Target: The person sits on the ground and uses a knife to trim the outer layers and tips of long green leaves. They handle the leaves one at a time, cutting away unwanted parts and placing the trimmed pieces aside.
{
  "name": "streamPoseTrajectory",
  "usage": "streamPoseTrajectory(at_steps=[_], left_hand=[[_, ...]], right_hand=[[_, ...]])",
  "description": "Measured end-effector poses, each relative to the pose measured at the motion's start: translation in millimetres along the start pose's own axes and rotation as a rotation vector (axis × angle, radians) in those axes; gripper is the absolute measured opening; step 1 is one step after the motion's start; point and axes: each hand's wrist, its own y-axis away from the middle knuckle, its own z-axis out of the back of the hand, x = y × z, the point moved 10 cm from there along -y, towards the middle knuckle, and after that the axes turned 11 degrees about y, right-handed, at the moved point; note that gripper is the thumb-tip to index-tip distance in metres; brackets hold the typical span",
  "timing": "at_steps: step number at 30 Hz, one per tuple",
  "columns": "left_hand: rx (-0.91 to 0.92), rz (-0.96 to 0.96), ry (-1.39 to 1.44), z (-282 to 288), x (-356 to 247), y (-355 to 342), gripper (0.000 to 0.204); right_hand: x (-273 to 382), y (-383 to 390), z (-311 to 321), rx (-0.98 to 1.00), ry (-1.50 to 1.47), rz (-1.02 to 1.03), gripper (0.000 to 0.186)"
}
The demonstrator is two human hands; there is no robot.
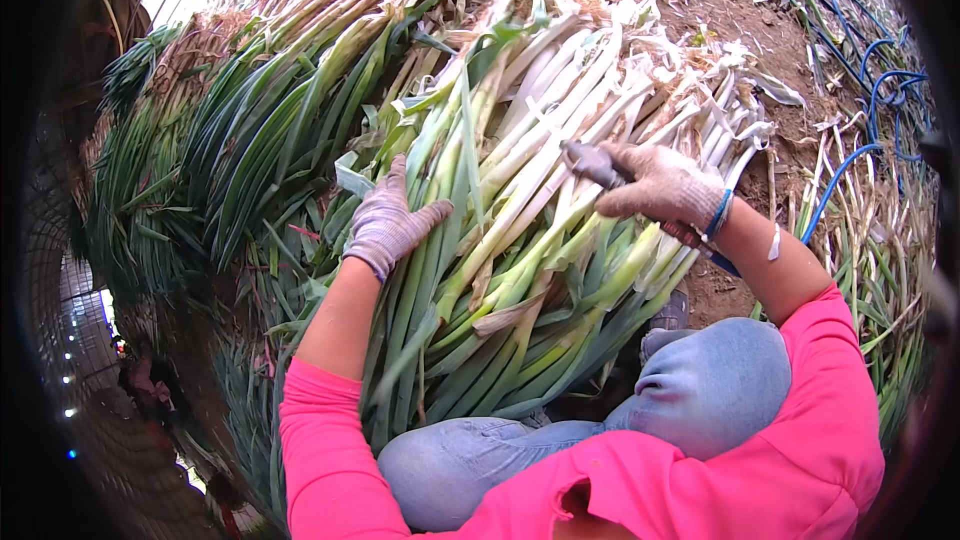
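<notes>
A large heap of green onions [520, 190] lies before me, white stalks and roots toward the far right, green leaves toward me. My left hand [390, 220], in a pale, soiled glove, rests on the leaves at the heap's left side. Its thumb and forefinger are spread apart. Over the white stalks on the right, my right hand [665, 183], also gloved, is closed around an air blow gun [597, 164]. The gun's dark nozzle points left across the stalks. Part of its handle shows below my wrist, with a blue hose end there.
More bundles of green onions [290, 110] are piled at the far left. Blue hose [838, 185] loops over the soil [735, 10] on the right. Loose stalks [860, 280] lie beyond my right arm. My bent knee [715, 385] is close to the heap's near edge.
</notes>
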Motion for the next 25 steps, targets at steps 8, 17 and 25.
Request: streamPoseTrajectory(at_steps=[8, 17, 25], left_hand=[[-0.053, 0.035, -0.087, -8, -12, -2, 0.116], [-0.116, 0.037, -0.085, -4, -4, 1, 0.117], [-0.075, -0.089, -0.152, -21, -9, -8, 0.110]], right_hand=[[51, 4, -38, 0.108, 0.267, 0.213, 0.080], [33, -57, 21, 0.051, -0.226, 0.032, 0.044], [-28, -126, 65, -0.179, -0.293, -0.145, 0.039]])
